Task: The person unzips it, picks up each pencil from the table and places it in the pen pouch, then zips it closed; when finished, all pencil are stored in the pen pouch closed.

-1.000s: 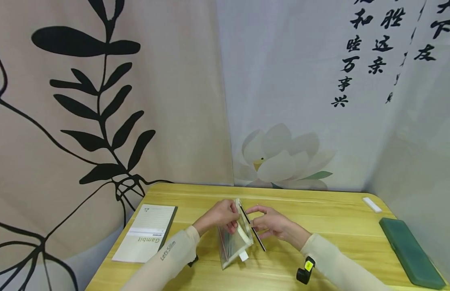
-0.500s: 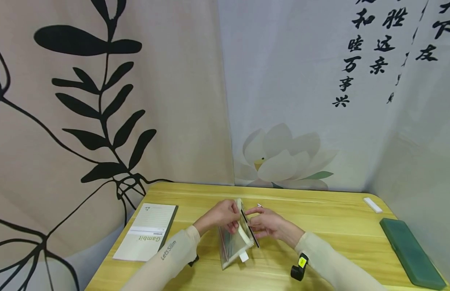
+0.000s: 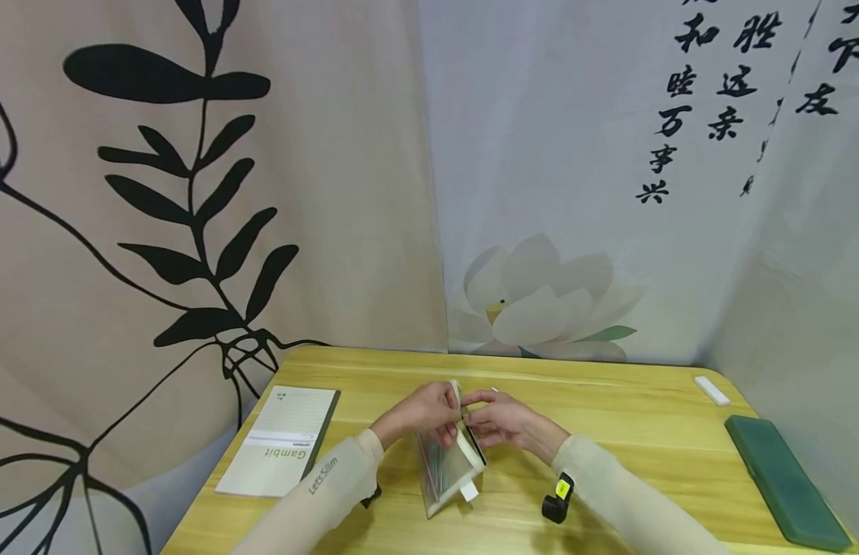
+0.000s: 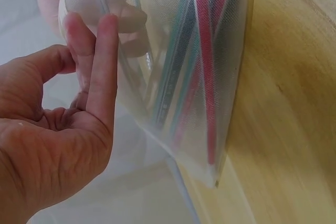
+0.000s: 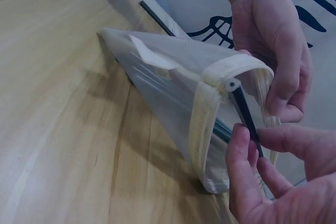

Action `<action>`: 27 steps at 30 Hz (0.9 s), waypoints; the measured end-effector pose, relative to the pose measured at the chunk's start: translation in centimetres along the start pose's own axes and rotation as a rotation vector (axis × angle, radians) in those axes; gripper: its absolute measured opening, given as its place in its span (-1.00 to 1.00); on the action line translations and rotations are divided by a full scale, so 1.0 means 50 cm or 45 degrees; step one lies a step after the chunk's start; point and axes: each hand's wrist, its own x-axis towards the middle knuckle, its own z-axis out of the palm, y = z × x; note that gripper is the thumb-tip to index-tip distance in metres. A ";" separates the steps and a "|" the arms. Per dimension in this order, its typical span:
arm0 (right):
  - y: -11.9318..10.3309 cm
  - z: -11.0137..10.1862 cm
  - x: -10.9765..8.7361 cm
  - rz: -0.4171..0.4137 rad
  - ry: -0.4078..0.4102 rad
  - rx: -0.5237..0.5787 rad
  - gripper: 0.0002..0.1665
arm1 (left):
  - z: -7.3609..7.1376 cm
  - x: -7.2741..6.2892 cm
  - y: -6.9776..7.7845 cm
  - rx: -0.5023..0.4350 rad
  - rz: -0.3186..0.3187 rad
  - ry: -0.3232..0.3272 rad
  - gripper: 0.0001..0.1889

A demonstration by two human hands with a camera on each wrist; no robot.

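Observation:
A see-through mesh zip pouch (image 3: 446, 470) stands tilted on the table with its mouth gaping. My left hand (image 3: 424, 408) pinches its cream zip rim (image 5: 202, 129). Through the mesh in the left wrist view, several long thin sticks in red, teal and dark tones, like pencils, lie inside the pouch (image 4: 194, 77). Between the thumb and fingers of my right hand (image 3: 509, 420) is a slim dark pencil (image 5: 242, 106), its pale end with a dark core at the pouch mouth in the right wrist view. How far the pencil reaches inside cannot be told.
A notebook marked Gambit (image 3: 280, 443) lies at the table's left. On the right are a dark green case (image 3: 783, 482) and, farther back, a small white block (image 3: 712, 391). Printed curtains (image 3: 360, 231) hang behind the wooden table (image 3: 610, 401).
My right hand has moved left toward the pouch, bringing the pencil from beside it to its mouth. The left hand and the pouch have barely shifted.

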 end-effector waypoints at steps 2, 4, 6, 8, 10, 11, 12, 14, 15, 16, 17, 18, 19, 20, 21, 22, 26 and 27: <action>0.000 -0.001 0.003 0.003 -0.017 0.009 -0.40 | -0.001 0.000 -0.001 -0.016 0.001 -0.013 -0.94; -0.001 -0.003 0.005 0.008 -0.031 0.005 -0.40 | -0.002 0.000 -0.002 -0.026 0.002 -0.028 -0.94; -0.003 -0.004 0.005 0.021 -0.041 0.002 -0.39 | -0.003 0.000 -0.002 -0.030 0.006 -0.039 -0.94; -0.005 -0.004 0.006 0.029 -0.049 -0.012 -0.40 | -0.002 0.000 0.000 -0.028 0.010 -0.044 -0.93; -0.008 -0.003 0.005 0.029 -0.054 -0.025 -0.40 | -0.001 0.001 0.001 -0.020 0.013 -0.043 -0.92; -0.009 -0.002 0.004 0.033 -0.054 -0.024 -0.41 | 0.000 0.002 0.002 -0.015 0.014 -0.040 -0.92; -0.010 -0.002 0.004 0.033 -0.055 -0.027 -0.41 | 0.000 0.003 0.002 -0.014 0.012 -0.038 -0.91; -0.011 0.000 0.004 0.034 -0.057 -0.027 -0.42 | 0.001 0.004 0.002 -0.009 0.005 -0.031 -0.90; -0.011 0.000 0.004 0.037 -0.056 -0.023 -0.43 | 0.002 0.004 0.002 -0.014 0.003 -0.029 -0.90; -0.011 0.001 0.005 0.039 -0.056 -0.020 -0.43 | 0.002 0.004 0.002 -0.014 0.002 -0.028 -0.90; -0.012 0.002 0.005 0.038 -0.055 -0.013 -0.44 | 0.002 0.004 0.003 -0.015 0.004 -0.029 -0.90; -0.012 0.003 0.004 0.035 -0.058 -0.013 -0.44 | 0.002 0.004 0.003 -0.015 0.007 -0.031 -0.91; -0.012 0.004 0.005 0.031 -0.059 -0.011 -0.44 | 0.002 0.003 0.004 -0.011 0.013 -0.034 -0.91; -0.012 0.005 0.005 0.025 -0.059 -0.010 -0.44 | 0.002 0.002 0.006 -0.008 0.019 -0.036 -0.92; -0.013 0.007 0.004 0.015 -0.053 -0.017 -0.41 | 0.002 0.003 0.006 -0.002 0.026 -0.039 -0.93; -0.013 0.009 0.004 0.003 -0.042 -0.035 -0.39 | 0.002 0.003 0.007 0.004 0.033 -0.040 -0.93; -0.008 0.012 0.001 -0.025 -0.004 -0.096 -0.33 | 0.001 0.003 0.007 0.010 0.039 -0.030 -0.92; -0.006 0.011 -0.001 -0.029 0.003 -0.108 -0.34 | 0.001 0.003 0.006 0.010 0.037 -0.027 -0.92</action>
